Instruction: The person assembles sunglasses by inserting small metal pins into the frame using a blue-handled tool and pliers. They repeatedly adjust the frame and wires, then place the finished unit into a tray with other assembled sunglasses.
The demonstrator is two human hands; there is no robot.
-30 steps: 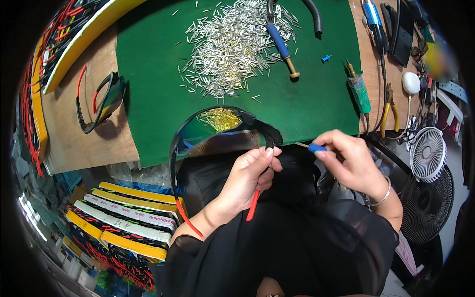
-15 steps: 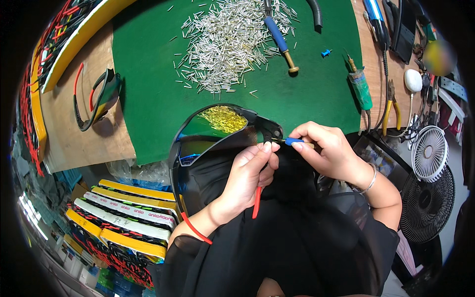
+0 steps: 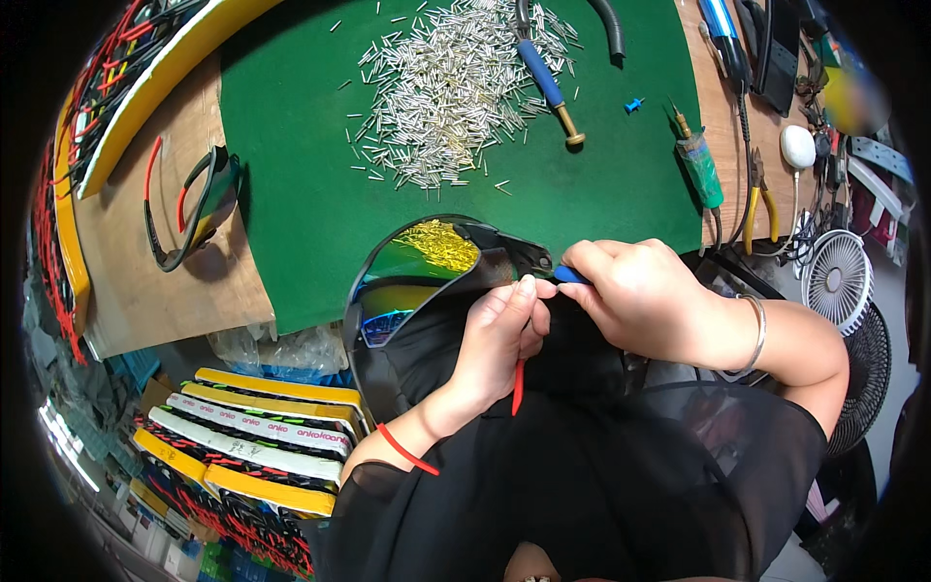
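A pair of wraparound sunglasses [image 3: 361, 281] with a mirrored lens is held over my lap, just off the near edge of the green mat. The lens reflects a yellow, gold-looking pile. My left hand [image 3: 499, 330] is closed on one black temple by the hinge, and a red temple tip sticks out below the fingers. The other red tip [image 3: 407, 448] rests against my left forearm. My right hand [image 3: 635, 291] pinches a small blue-handled tool [image 3: 570, 275] beside the hinge. Most of the handle is covered by fingers, and its working end cannot be made out.
Many small silver pins [image 3: 436, 97] lie heaped on the green mat [image 3: 291, 194], with a blue-handled tool [image 3: 543, 78] across them. Another pair of sunglasses [image 3: 194, 213] stands at left. A green-handled soldering iron [image 3: 698, 165], pliers [image 3: 759, 204] and a fan [image 3: 836, 281] are at right.
My right hand has turned over and closed further around the blue handle, hiding more of it, and my right elbow has swung outward. My left hand keeps its hold; the whole view has shifted slightly.
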